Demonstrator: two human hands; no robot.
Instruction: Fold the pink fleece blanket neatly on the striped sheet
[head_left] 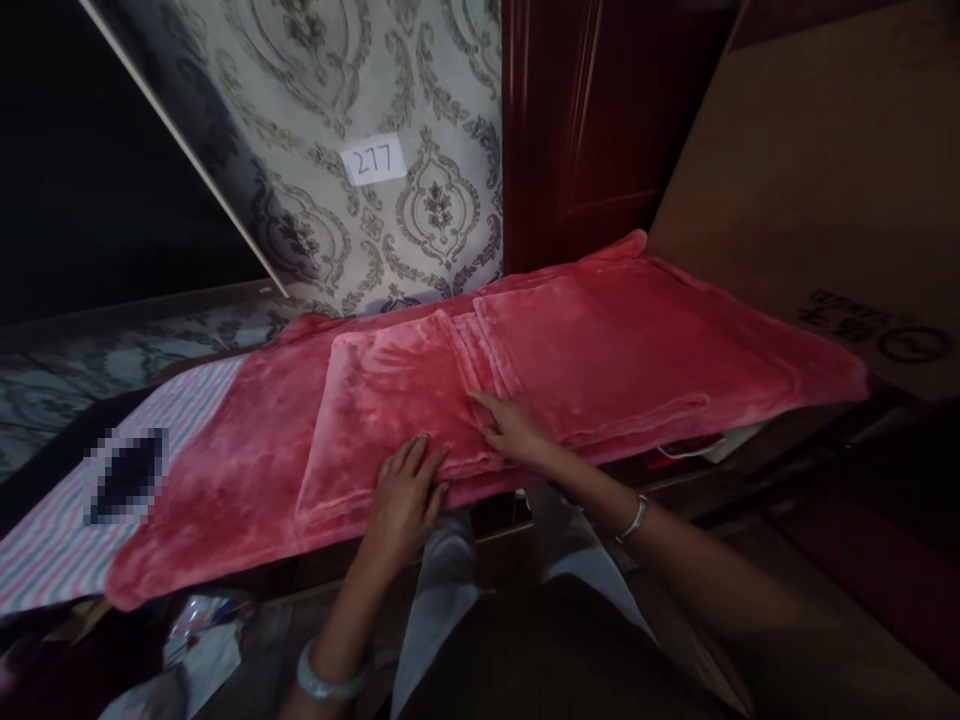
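1 red blanket (247, 450) is seen laid across the ctr of view, approx. from 8 to 3 o'clock, w/ 2 folded panels brought near each other mid-blanket: L panel (397, 400) and R panel (630, 330), w/ a narrow channel betw. them.

L hand (405, 495), at 7 o'clock, is laid on the L panel near its front edge, fingers slightly spread. R hand (517, 432), at 5 o'clock, is rested by the channel, index finger extended; whether any cloth is pinched can't be told.

Handling (est.): plush, soft, limp, not fragile; prob. light per fold but bulky overall, pile maybe a bit slippery. Best gripped at the doubled front edges or panel corners, all layers taken together.

Count: 2 hands; 2 bracelets (636, 520), 1 per wrist; 1 striped cloth (191, 400) at 9 o'clock; 1 numbered card (373, 160) at 11 o'clock; 1 lg. carton (825, 180) at 2 o'clock.
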